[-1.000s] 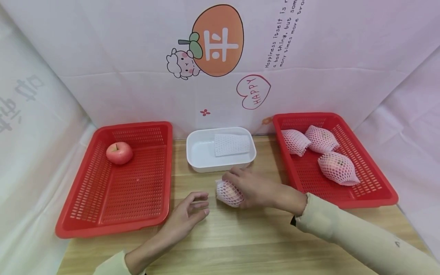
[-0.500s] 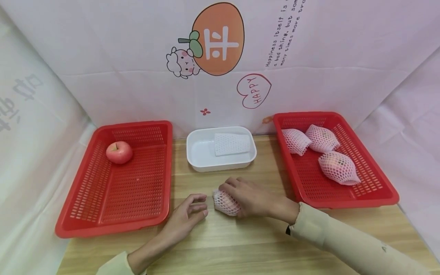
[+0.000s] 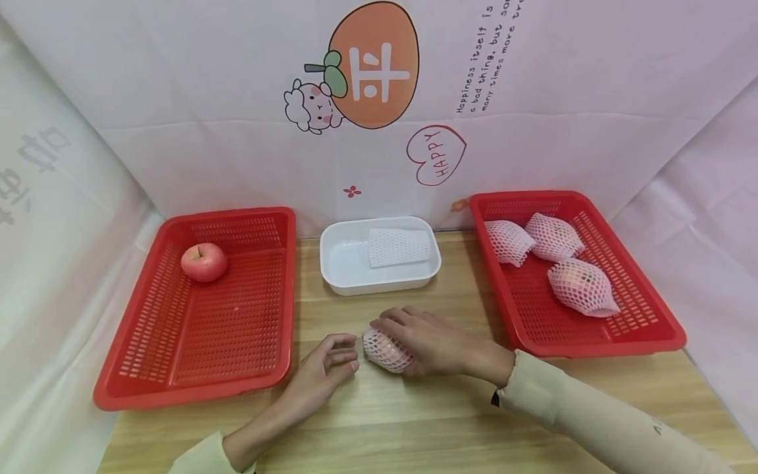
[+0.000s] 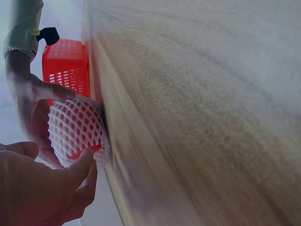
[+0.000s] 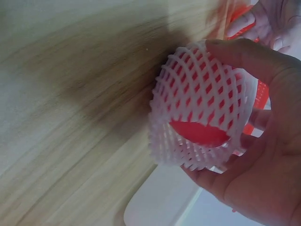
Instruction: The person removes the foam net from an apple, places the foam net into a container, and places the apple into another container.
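A red apple in a white foam net sleeve [image 3: 386, 350] rests on the wooden table in front of the white tray. My right hand [image 3: 435, 342] grips it from the right, thumb and fingers curved round the net. In the right wrist view, bare red skin shows through the open end of the foam net [image 5: 200, 101]. My left hand [image 3: 320, 372] is just left of the apple, its fingers loosely bent and holding nothing. The left wrist view has those fingertips close beside the netted apple [image 4: 77, 127]; whether they touch it is hard to tell.
On the left stands a red basket [image 3: 237, 329] with one bare apple [image 3: 204, 262]. The white tray [image 3: 349, 288] at the back holds flat foam netting [image 3: 399, 247]. A second red basket [image 3: 527, 316] on the right contains three netted fruits, including one [image 3: 583, 287] nearest the front.
My right hand has brought the netted apple slightly toward the front and left, closer to my left hand. The left hand has stayed almost still.
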A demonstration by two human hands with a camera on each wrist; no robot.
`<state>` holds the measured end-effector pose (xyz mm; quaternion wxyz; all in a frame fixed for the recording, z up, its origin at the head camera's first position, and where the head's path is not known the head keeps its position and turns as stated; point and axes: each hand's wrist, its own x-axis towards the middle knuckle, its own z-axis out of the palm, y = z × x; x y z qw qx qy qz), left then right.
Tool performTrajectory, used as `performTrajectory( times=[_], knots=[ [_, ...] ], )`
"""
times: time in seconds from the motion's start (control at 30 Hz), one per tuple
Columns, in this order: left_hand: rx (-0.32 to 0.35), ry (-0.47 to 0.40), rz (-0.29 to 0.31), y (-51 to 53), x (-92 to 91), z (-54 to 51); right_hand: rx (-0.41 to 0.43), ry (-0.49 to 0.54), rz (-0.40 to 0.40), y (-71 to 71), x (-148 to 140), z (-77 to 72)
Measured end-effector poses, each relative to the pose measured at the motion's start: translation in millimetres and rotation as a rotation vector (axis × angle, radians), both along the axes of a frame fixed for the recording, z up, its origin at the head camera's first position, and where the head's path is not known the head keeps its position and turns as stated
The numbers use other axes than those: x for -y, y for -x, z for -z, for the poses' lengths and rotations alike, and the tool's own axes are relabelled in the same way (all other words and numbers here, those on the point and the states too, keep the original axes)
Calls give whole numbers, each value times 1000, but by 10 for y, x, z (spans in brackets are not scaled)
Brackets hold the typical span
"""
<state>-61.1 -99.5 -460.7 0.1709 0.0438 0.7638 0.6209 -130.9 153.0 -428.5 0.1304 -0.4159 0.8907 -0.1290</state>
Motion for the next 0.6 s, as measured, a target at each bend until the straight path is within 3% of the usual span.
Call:
performTrajectory(
  times=[0.27, 0.5, 0.6],
  knots=[
    [11, -18, -7, 5, -4, 0, 81, 113, 3, 4, -93, 37],
    [0, -18, -28, 14, -19, 1, 24, 215, 37, 19, -180, 80],
    [-7, -18, -42, 30, -36, 15, 37, 258, 75, 19, -226, 105]
  ],
)
